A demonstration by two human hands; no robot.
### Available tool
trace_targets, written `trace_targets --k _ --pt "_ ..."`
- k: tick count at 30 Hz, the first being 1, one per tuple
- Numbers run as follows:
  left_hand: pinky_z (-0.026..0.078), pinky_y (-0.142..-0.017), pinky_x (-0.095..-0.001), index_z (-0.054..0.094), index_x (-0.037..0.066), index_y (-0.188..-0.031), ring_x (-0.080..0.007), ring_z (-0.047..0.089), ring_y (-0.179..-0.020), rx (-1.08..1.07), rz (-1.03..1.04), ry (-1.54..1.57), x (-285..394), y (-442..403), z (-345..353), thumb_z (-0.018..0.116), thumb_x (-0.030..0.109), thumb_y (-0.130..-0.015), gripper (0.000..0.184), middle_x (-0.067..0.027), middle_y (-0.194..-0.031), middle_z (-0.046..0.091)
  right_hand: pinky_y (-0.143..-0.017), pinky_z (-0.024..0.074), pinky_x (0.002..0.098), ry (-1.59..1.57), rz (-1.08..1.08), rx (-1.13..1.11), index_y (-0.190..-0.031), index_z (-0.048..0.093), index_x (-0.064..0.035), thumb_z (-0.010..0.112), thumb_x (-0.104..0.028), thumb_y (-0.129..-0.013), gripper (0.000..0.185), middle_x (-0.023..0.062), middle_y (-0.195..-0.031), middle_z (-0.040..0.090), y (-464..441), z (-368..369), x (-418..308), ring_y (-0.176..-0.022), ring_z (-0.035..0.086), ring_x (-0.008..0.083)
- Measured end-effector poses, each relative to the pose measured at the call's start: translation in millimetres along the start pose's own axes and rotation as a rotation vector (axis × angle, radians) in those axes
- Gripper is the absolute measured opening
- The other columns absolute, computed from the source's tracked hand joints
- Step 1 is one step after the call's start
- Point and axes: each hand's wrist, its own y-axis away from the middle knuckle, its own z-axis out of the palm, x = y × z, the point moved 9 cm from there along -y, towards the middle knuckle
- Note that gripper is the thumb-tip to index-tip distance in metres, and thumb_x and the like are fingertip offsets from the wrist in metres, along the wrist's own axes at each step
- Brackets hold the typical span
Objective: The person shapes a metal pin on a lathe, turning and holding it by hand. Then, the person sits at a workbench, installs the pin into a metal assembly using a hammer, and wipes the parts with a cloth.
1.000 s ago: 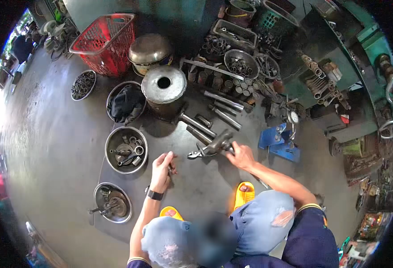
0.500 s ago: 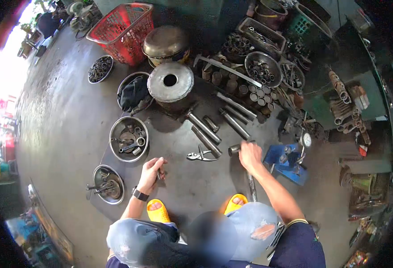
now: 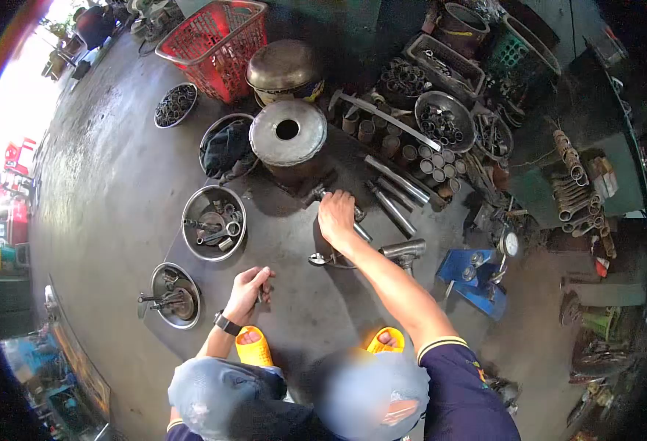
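My right hand (image 3: 336, 217) reaches forward over the floor, its fingers curled round a steel tube (image 3: 362, 233); the hand hides most of the tube. Just below are pliers (image 3: 318, 259), partly covered by my forearm. A hammer (image 3: 404, 251) lies to the right of that arm. My left hand (image 3: 248, 292), with a dark watch on the wrist, hangs above the floor near my left foot. Its fingers are curled, and what they may hold is too small to make out. More steel tubes (image 3: 393, 209) lie to the right of my right hand.
Left of me sit two metal bowls, one with parts (image 3: 214, 223), one tilted lower (image 3: 176, 295). Ahead stands a round metal block with a hole (image 3: 287, 143). A blue stand (image 3: 472, 281) with a dial gauge (image 3: 508, 244) is right. A red basket (image 3: 213, 48) stands behind.
My right hand has let go of the hammer and moved left and forward onto a steel tube. The hammer now lies on the floor. My left hand has barely moved.
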Motion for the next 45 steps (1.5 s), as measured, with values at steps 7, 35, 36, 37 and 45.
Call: trace_targets --k 7,35,36,37,45 --pt "0.045 -0.05 -0.0252 0.062 0.002 -0.096 -0.0095 0.05 -0.053 -0.121 -0.008 -0.016 -1.8 -23.1 35.9 0.059 0.027 -0.095 0.025 0.0005 -0.065 0.052 -0.063 0.0451 0.036 0.148 0.056 -0.071 -0.085 0.068 -0.0068 0.058 -0.017 -0.079 0.015 0.0094 -0.084 0.063 36.1 20.9 12.4 -0.081 0.06 0.023" --pt "0.045 -0.051 -0.0236 0.064 0.001 -0.098 -0.0081 0.052 -0.059 -0.033 0.148 0.133 17.1 30.0 -36.4 0.058 0.029 -0.095 0.029 0.0009 -0.069 0.053 -0.088 0.0514 0.0447 -0.219 -0.131 -0.061 -0.127 0.053 -0.0026 0.069 -0.031 -0.071 0.065 0.0276 -0.11 0.061 -172.3 -161.9 -6.1 -0.103 0.062 0.0398" --pt "0.046 -0.051 -0.0237 0.064 0.001 -0.098 -0.0081 0.052 -0.059 -0.01 0.14 0.137 12.8 31.3 -43.5 0.058 0.029 -0.095 0.029 0.0009 -0.069 0.053 -0.087 0.0516 0.0441 -0.172 -0.137 -0.024 -0.119 0.057 -0.0005 0.069 -0.03 -0.071 0.058 0.0268 -0.106 0.063 -169.9 -161.4 -6.5 -0.101 0.062 0.0397" --pt "0.046 -0.051 -0.0239 0.064 0.001 -0.098 -0.008 0.052 -0.06 0.009 0.137 0.142 13.7 30.4 -47.2 0.059 0.029 -0.095 0.029 0.0008 -0.069 0.053 -0.087 0.0519 0.0436 -0.121 -0.141 0.018 -0.111 0.061 0.0016 0.069 -0.03 -0.071 0.052 0.026 -0.103 0.065 -165.4 -166.5 -7.3 -0.098 0.063 0.0396" --pt "0.044 -0.051 -0.0248 0.064 0.004 -0.099 -0.0089 0.05 -0.055 -0.104 0.086 0.303 23.7 -19.4 16.6 0.061 0.03 -0.093 0.027 0.0008 -0.069 0.052 -0.083 0.0532 0.0415 -0.242 0.175 -0.281 -0.095 0.071 0.0012 0.066 -0.035 -0.081 0.039 0.0246 -0.098 0.067 -88.4 -168.4 20.6 -0.096 0.066 0.0361"
